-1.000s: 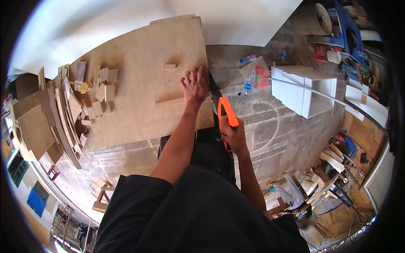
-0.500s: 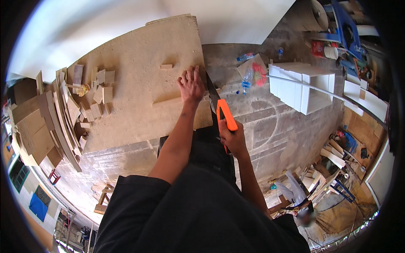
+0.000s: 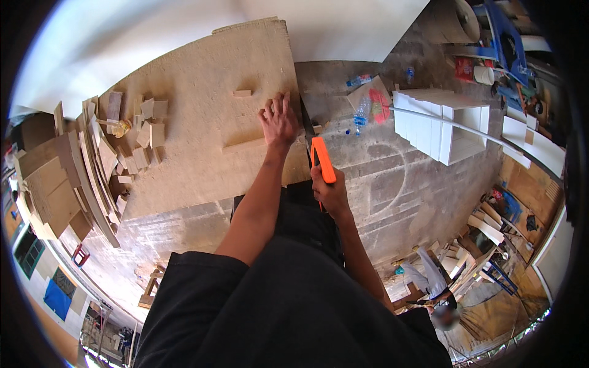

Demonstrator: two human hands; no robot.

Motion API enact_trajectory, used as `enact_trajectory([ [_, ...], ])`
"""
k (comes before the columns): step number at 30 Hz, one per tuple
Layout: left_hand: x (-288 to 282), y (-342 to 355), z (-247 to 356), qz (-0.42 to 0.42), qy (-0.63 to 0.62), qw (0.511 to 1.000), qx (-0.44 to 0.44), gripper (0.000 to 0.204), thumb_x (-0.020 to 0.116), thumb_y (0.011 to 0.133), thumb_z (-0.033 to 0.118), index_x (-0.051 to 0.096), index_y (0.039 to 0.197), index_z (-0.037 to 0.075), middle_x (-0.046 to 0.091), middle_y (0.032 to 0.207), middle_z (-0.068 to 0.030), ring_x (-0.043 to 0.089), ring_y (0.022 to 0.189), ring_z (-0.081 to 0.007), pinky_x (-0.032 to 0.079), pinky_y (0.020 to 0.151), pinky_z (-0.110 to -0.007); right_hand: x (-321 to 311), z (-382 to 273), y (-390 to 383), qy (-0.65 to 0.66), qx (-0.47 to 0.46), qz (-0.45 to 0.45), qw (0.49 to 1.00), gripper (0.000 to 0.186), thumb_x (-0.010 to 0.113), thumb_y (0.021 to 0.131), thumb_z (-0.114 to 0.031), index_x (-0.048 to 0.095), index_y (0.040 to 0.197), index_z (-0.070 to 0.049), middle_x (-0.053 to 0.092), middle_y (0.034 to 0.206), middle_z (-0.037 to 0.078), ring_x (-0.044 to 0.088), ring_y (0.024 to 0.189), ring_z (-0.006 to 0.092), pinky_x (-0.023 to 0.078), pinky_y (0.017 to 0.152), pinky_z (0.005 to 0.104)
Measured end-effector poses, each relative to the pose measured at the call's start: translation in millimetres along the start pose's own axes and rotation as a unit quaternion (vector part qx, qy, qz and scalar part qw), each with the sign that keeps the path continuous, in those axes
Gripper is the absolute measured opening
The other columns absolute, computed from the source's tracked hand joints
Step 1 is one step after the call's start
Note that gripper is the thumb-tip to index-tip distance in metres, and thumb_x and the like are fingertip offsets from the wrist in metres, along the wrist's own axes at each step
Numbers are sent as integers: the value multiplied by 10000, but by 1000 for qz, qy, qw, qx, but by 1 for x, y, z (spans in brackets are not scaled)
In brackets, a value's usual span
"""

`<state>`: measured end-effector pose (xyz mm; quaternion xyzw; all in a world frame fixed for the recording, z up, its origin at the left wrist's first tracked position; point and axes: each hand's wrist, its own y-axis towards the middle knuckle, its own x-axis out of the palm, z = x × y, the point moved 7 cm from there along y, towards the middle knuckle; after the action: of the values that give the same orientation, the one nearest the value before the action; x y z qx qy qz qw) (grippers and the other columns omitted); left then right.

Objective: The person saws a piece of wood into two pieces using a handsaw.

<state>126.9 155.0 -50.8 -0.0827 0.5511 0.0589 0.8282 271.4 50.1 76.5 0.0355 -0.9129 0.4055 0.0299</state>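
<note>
Right hand point(image 3: 331, 193) is wrapped tight round the orange handle of a saw point(image 3: 321, 158), with its blade mostly hidden along the board point(image 3: 202, 122) edge. Left hand point(image 3: 279, 119) lies flat, fingers spread, on the board by a thin strip point(image 3: 245, 145). Offcuts point(image 3: 144, 132) are piled further left.

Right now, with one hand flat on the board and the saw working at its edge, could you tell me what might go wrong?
1. The left hand presses the board right beside the blade of the orange-handled saw; a slip could cut fingers.
2. The board overhangs toward the person's legs, so a freed piece may drop there.
3. Loose wood offcuts might shake off the board.
</note>
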Motion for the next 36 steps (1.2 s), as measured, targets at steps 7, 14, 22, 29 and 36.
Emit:
enact_trajectory([
  [7, -1, 1, 2, 4, 17, 1000, 3, 524, 516, 925, 236, 457, 1441, 162, 471, 1434, -45, 429, 1304, -280, 312, 1056, -502, -12, 23, -13, 1, -3, 1, 1000, 244, 665, 991, -266, 597, 871, -64, 515, 642, -49, 463, 521, 30, 370, 456, 216],
  [14, 3, 0, -3, -4, 6, 1000, -5, 546, 538, 920, 239, 429, 1453, 202, 456, 1443, -45, 414, 1331, -294, 301, 1073, -504, -16, 26, -20, 9, -29, 1, 1000, 263, 651, 1000, -272, 584, 865, -56, 513, 641, -45, 469, 534, 31, 371, 470, 226],
  [22, 3, -1, -4, -12, 15, 1000, -10, 548, 527, 925, 242, 425, 1461, 204, 453, 1449, -47, 411, 1336, -294, 298, 1076, -508, -15, 35, -18, -29, -39, 6, 999, 284, 647, 1003, -277, 564, 844, -58, 503, 629, -42, 467, 531, 36, 368, 475, 229],
  [29, -2, -2, 1, 13, 9, 1000, 0, 516, 516, 923, 230, 458, 1434, 186, 469, 1434, -51, 421, 1323, -284, 308, 1067, -500, -19, 36, -20, -27, -55, 2, 998, 250, 646, 1003, -256, 571, 856, -68, 504, 633, -46, 471, 532, 34, 371, 470, 224],
  [36, 2, 0, -2, 7, 6, 1000, -8, 535, 525, 911, 234, 455, 1440, 197, 458, 1444, -48, 411, 1331, -301, 304, 1075, -515, -20, 38, -21, -9, -47, -3, 999, 227, 659, 994, -245, 581, 873, -69, 506, 641, -51, 477, 533, 32, 374, 465, 218],
])
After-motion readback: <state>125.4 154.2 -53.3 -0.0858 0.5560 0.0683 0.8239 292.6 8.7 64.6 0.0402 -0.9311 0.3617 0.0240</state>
